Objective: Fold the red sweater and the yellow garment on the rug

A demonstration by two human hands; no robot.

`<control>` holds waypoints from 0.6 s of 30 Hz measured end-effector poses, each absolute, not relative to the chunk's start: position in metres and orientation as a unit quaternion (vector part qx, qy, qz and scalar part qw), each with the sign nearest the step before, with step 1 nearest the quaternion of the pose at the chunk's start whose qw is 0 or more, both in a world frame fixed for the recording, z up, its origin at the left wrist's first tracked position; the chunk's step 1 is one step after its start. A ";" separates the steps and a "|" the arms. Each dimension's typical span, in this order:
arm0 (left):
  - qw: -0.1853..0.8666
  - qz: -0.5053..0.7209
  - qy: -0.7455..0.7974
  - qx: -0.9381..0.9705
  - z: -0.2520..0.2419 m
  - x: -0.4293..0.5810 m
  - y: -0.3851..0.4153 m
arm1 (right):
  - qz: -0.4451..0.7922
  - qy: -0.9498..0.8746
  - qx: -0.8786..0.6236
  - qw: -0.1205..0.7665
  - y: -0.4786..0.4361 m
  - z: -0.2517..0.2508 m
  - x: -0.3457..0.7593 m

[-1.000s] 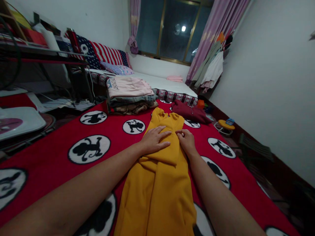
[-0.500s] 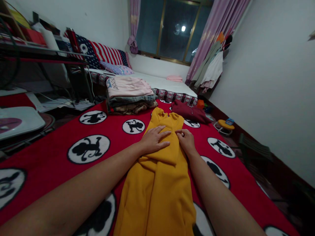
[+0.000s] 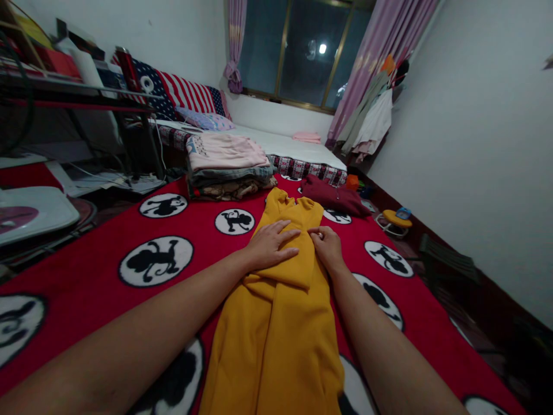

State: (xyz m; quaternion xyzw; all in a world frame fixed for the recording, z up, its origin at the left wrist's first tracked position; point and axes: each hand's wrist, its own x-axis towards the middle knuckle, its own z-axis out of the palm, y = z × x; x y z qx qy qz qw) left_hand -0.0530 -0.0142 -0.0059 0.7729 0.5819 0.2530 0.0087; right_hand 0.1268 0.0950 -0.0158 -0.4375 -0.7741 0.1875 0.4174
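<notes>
A mustard-yellow garment (image 3: 298, 323) lies lengthwise in front of me, its sides folded inward and one part crossing over its middle. Whether it is a top or something else, I cannot tell. My left hand (image 3: 274, 245) rests flat on its upper part, fingers spread. At the garment's right edge, my right hand (image 3: 327, 245) is closed with fingers curled, pinching the cloth. Beneath everything is a red blanket (image 3: 207, 262) with black monkey figures in white circles. Beyond the garment's far end sits a folded dark-red garment (image 3: 334, 196).
A stack of folded clothes (image 3: 231, 164), pale pink on top, stands at the blanket's far left. Behind it is a bed (image 3: 276, 144). A cluttered desk (image 3: 82, 95) is on the left. A yellow stool (image 3: 394, 219) and a dark folding stool (image 3: 449, 256) stand right.
</notes>
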 end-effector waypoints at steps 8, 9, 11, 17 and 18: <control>0.012 0.241 0.588 0.772 -0.004 -0.053 -0.015 | 0.193 -0.770 -0.443 0.415 0.092 -0.013 0.126; 0.013 0.241 0.588 0.772 -0.004 -0.053 -0.015 | 0.194 -0.770 -0.443 0.415 0.092 -0.013 0.126; 0.012 0.241 0.590 0.771 -0.004 -0.053 -0.016 | 0.193 -0.771 -0.445 0.412 0.091 -0.012 0.126; 0.007 0.234 0.591 0.772 -0.002 -0.052 -0.017 | 0.187 -0.775 -0.444 0.409 0.092 -0.012 0.126; 0.007 0.234 0.591 0.771 -0.002 -0.052 -0.017 | 0.188 -0.774 -0.444 0.411 0.092 -0.013 0.126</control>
